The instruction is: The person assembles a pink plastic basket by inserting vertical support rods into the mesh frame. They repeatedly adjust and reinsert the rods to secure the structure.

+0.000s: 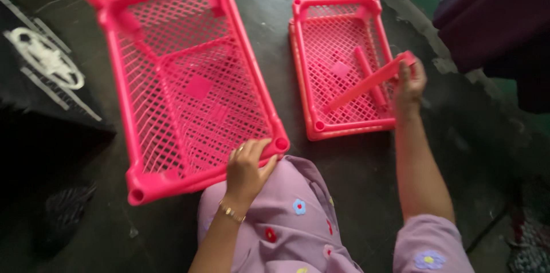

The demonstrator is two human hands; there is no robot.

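I count two pink lattice trays on the dark floor (344,175) — the large tray (189,87) and the small tray (341,64) — and two loose pink rods. My left hand (247,170) grips the large tray's near rim. My right hand (409,87) is clenched on one rod (366,85) — the second rod (369,75) lies in the small tray. My lilac flowered lap (292,221) sits just below the large tray; a dark cloth (492,15) lies at the right.
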